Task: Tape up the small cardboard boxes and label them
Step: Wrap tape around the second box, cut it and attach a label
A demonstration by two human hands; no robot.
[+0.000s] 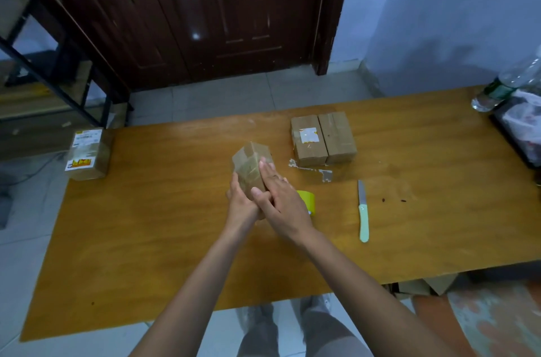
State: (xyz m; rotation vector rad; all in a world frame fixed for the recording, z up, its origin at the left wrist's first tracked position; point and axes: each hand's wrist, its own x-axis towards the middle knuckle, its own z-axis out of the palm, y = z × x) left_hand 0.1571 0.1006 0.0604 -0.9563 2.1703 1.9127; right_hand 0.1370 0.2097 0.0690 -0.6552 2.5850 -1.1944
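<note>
A small cardboard box [251,163], glossy with clear tape, stands on end above the middle of the wooden table [152,239]. My left hand [241,204] grips its lower left side from beneath. My right hand [278,198] lies flat with straight fingers against the box's right face. A yellow tape roll [307,200] peeks out behind my right hand. Two more small boxes [323,141] sit side by side farther back; the left one bears a white label [308,134].
A knife with a pale green handle [363,213] lies right of my hands. Tape scraps [317,170] lie before the two boxes. A labelled box [87,153] stands at the table's left edge, a plastic bottle [509,84] and dark tray [518,125] at far right.
</note>
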